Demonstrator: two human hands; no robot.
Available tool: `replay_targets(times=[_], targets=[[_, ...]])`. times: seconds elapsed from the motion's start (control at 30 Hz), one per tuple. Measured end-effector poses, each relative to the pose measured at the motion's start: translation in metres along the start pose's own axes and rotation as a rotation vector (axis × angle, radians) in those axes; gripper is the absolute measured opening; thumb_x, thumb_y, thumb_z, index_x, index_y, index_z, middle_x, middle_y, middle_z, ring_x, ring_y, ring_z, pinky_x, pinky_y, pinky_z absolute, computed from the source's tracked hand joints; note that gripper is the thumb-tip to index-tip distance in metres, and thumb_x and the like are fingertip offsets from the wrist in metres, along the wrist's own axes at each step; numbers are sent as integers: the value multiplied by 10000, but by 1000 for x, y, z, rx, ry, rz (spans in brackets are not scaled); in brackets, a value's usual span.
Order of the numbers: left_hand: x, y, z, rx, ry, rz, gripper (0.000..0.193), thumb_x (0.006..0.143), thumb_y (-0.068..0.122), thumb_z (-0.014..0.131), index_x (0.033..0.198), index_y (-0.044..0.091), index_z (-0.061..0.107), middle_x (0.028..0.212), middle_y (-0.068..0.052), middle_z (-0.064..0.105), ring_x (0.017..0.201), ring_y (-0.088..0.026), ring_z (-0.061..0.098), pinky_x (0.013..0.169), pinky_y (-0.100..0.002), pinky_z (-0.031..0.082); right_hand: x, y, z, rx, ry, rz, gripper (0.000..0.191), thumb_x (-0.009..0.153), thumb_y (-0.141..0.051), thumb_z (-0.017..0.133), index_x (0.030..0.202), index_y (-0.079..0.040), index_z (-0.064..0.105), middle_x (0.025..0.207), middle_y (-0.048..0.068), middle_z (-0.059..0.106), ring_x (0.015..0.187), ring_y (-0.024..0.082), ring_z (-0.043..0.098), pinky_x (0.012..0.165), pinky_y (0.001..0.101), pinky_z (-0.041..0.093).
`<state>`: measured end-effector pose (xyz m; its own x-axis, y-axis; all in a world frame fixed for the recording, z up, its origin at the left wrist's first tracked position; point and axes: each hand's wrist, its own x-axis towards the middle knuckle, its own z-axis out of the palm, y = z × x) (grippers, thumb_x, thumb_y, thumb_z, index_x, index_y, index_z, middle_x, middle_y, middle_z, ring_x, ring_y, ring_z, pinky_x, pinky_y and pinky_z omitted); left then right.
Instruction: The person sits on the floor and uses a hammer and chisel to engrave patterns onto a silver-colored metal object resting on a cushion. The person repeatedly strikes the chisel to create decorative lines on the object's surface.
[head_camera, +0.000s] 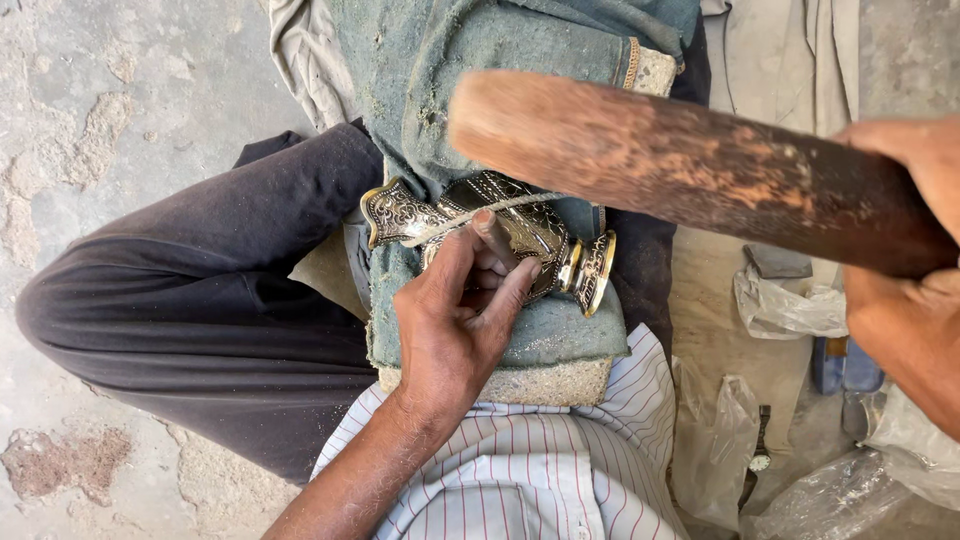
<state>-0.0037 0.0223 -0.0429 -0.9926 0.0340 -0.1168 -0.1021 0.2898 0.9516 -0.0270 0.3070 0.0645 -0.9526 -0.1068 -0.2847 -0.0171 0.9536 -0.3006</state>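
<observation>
Engraved metal piece (500, 235) rests on a denim-covered block (520, 330) in the lap. Left hand (455, 330) pinches a punch (497, 240) upright on it; right hand (900, 250) grips a raised wooden mallet (680, 165) above, likely mid-strike, needing a square blow.

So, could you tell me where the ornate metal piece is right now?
In the head view, the ornate metal piece lies at centre on the dusty cloth-covered block on the person's lap, under the left hand's fingers.

Glossy engraved metal piece (520, 235) on dusty denim cloth (500, 60); rough, worn wooden handle (690, 170).
</observation>
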Motion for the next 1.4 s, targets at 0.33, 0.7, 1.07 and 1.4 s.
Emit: replay_targets(times=[0.33,0.7,1.07,1.4], targets=[[-3,5,1,-19,64,13,281,894,57,831,951,9,560,841,-34,718,805,-35,713,706,-193,649,33,-27,-26,-277,47,-435,598,694,159,683,1278,47,623,984,203,671,861,299,655,784,419,553],[-7,0,8,-115,170,18,291,930,43,802,1014,-1,527,856,-41,718,767,-44,713,662,-184,617,49,-77,-35,-34,79,-381,528,742,130,629,1260,27,619,1102,182,657,1041,302,661,917,451,538],[-8,-2,10,-25,172,82,308,938,38,813,986,12,510,827,-52,708,740,-60,717,644,-200,618,54,-106,-48,-323,133,-592,533,659,68,780,1180,55,667,961,164,704,816,318,658,725,443,505],[-4,1,9,21,116,45,301,919,105,827,996,12,551,877,-65,741,813,-77,750,723,-229,670,66,-118,-46,-353,18,-528,455,687,-41,782,1122,-25,649,880,134,686,850,329,676,727,449,504]])
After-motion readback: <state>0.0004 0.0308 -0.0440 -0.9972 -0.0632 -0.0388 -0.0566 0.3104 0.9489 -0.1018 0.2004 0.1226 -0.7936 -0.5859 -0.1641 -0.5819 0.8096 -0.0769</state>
